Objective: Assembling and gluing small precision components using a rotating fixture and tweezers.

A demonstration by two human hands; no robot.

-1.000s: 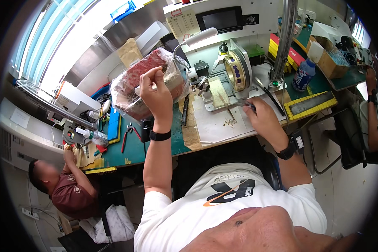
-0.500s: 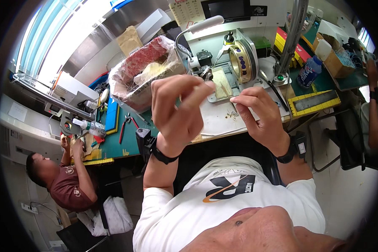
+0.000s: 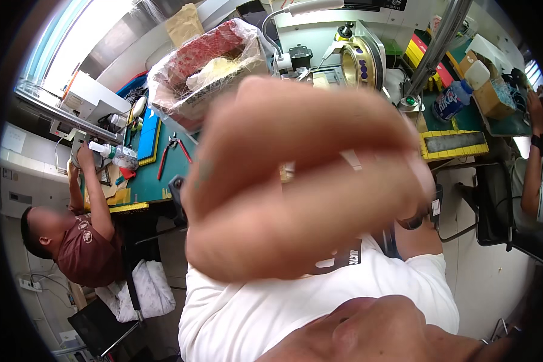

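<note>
A hand (image 3: pixel 295 175) fills the middle of the view, so close to the camera that it is a blur; its fingers lie across the frame, and whether it is the left or the right, or both overlapped, cannot be told. Nor can it be told whether the fingers grip anything. A dark wristband (image 3: pixel 413 222) shows at 3 o'clock from the hand, by the right wrist.

Behind the hand lies the bench (image 3: pixel 157 175) with its green mat. At 11 o'clock sits a plastic-wrapped red bundle (image 3: pixel 205 57). At 12 o'clock stands a machine with a brass ring (image 3: pixel 357 55). At 2 o'clock are a bottle (image 3: pixel 454 99) and a yellow-rimmed tray (image 3: pixel 455 145). Red-handled pliers (image 3: pixel 169 154) lie at 10 o'clock.

At 8 o'clock a co-worker in a maroon shirt (image 3: pixel 81 250) reaches up to the bench. Another person's arm (image 3: pixel 528 175) shows at 3 o'clock.
</note>
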